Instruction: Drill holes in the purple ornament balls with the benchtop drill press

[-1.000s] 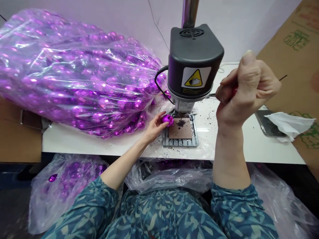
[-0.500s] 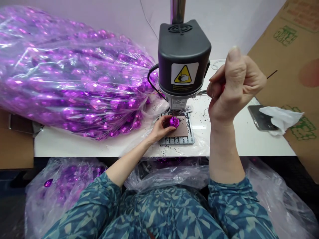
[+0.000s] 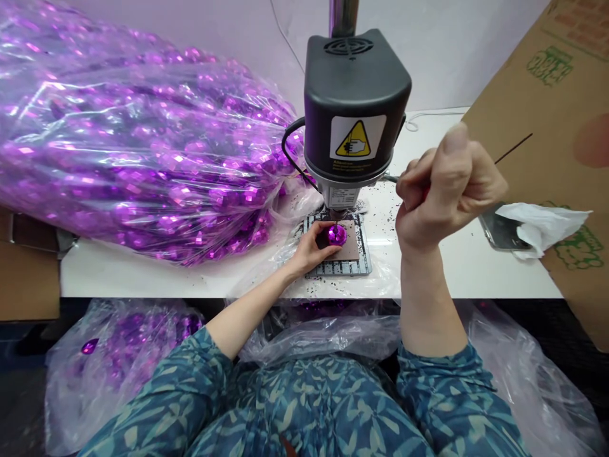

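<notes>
My left hand (image 3: 310, 250) pinches a shiny purple faceted bead (image 3: 337, 235) between thumb and fingers. The bead rests on a brown board (image 3: 351, 252), directly beneath the chuck of a black bench drill (image 3: 354, 86). Whether the bit touches the bead I cannot tell. To the right of the drill head, my right hand (image 3: 450, 190) is closed around the end of the metal feed lever (image 3: 391, 178). A bit of red shows between its fingers.
A large clear bag of purple beads (image 3: 157, 152) fills the table's left side. Dark shavings lie around the slotted drill base (image 3: 365, 265). On the right are a phone (image 3: 499, 233), a crumpled tissue (image 3: 542, 225) and a cardboard box (image 3: 537, 114). Another bead bag (image 3: 124, 355) hangs below.
My right hand has come down a little with the lever. The bead has turned and shifted slightly under the chuck, still in my left hand. The whole view has moved slightly.
</notes>
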{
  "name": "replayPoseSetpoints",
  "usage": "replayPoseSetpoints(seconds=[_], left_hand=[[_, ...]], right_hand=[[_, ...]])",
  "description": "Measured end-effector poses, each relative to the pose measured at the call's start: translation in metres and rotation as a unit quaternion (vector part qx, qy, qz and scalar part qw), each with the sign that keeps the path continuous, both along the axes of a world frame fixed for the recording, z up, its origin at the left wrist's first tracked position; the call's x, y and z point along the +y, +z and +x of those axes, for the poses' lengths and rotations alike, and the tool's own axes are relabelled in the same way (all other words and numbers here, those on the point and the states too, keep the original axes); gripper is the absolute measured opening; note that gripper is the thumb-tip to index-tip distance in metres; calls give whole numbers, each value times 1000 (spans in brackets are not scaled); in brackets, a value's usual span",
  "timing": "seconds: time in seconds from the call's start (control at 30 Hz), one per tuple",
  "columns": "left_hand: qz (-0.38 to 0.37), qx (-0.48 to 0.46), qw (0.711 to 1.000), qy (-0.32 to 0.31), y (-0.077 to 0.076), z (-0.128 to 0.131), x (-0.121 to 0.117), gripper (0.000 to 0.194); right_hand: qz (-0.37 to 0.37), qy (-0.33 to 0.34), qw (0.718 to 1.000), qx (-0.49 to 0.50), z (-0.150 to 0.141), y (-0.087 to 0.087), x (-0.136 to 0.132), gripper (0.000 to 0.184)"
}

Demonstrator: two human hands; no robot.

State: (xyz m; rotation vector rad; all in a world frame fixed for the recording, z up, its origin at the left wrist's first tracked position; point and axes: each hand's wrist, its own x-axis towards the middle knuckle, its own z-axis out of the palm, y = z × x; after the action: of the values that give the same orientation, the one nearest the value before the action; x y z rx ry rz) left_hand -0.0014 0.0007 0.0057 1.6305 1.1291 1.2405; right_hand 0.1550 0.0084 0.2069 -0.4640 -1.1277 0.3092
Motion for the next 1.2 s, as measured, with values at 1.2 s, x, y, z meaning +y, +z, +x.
replayPoseSetpoints(seconds=[1.2], left_hand=[[-64,305,922,-229,86,-63,-96,36]], right_hand=[[-17,69,997,-7,3,21,23,42]])
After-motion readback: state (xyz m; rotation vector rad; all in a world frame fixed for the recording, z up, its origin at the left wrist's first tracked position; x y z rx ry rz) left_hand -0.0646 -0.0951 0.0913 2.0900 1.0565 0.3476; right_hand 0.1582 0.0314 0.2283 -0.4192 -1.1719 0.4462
